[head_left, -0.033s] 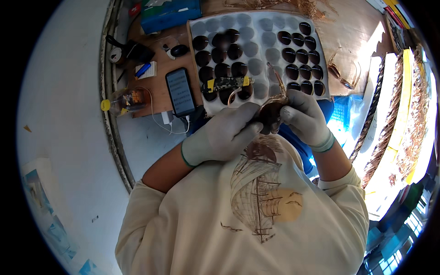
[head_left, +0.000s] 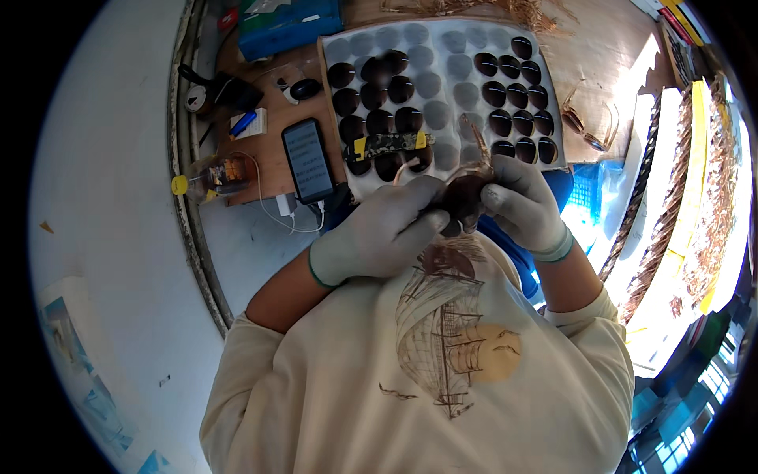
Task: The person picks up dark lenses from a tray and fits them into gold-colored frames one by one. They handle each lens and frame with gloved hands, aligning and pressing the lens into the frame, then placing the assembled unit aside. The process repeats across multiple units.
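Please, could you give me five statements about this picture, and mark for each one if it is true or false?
1. The left hand and right hand are both on the dark-lensed glasses. True.
2. Both hands are bare. False: they wear pale gloves with green cuff edges.
3. The phone lies right of the lens tray. False: it lies left of the tray.
4. Another pair of glasses lies on the table, right of the tray. True.
5. The bottle has a red cap. False: the cap is yellow.
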{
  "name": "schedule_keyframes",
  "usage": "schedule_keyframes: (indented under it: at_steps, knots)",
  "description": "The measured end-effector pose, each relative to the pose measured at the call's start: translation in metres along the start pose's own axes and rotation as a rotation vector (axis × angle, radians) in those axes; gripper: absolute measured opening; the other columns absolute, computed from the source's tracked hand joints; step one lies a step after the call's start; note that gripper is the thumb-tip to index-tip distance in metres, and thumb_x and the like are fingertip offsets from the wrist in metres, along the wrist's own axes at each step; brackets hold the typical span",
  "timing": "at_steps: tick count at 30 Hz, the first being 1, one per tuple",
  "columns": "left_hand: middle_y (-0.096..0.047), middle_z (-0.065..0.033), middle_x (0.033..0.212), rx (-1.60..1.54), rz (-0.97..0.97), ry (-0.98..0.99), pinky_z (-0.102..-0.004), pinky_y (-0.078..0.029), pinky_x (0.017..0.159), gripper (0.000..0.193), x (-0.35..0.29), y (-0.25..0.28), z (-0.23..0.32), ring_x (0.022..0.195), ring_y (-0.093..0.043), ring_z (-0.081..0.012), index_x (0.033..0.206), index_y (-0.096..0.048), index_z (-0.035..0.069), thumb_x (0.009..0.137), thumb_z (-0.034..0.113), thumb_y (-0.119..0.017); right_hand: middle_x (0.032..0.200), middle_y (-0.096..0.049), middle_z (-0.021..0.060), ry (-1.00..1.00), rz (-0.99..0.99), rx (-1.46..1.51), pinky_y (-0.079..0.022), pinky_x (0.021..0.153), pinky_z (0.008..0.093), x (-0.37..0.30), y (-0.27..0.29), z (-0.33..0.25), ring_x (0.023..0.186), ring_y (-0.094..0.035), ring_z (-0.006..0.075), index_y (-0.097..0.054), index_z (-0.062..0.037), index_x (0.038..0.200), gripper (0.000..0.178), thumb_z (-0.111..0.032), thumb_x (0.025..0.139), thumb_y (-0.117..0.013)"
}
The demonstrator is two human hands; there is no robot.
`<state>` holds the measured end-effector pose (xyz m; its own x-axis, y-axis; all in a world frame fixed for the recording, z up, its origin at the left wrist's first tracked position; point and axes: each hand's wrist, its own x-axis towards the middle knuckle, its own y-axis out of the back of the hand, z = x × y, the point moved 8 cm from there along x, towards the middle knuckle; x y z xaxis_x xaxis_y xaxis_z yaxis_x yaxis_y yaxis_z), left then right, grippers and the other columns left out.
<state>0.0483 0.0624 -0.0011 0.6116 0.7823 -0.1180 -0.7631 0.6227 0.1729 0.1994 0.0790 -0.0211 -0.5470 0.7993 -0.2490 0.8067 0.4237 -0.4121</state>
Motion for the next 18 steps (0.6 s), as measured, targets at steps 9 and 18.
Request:
schedule_keyframes:
  at_steps: [9,18]
  knots:
    - [-0.07,-0.01,0.097,-0.193,0.149,0.114,-0.0278,-0.051,0.077,0.026,-0.007,0.011,-0.018,0.084,-0.065,-0.0115,0.118,-0.057,-0.005,0.102,0.011,-0.042,0.098,-0.07,0.0071,0.005,0.142,0.118,-0.051,0.08,0.0263,0.013,-0.008,0.016,0.088,-0.062,0.01,-0.068,0.0084,0.111,0.028,-0.015,0.097,-0.061]
    - [-0.067,-0.012,0.097,-0.03,0.08,0.107,-0.0329,-0.051,0.081,0.028,-0.012,0.014,-0.012,0.084,-0.064,-0.0167,0.123,-0.057,-0.005,0.104,0.014,-0.048,0.097,-0.071,0.0091,-0.013,0.133,0.192,-0.053,0.079,0.0274,0.017,-0.009,0.022,0.087,-0.065,0.012,-0.068,0.0098,0.111,0.03,-0.017,0.098,-0.063]
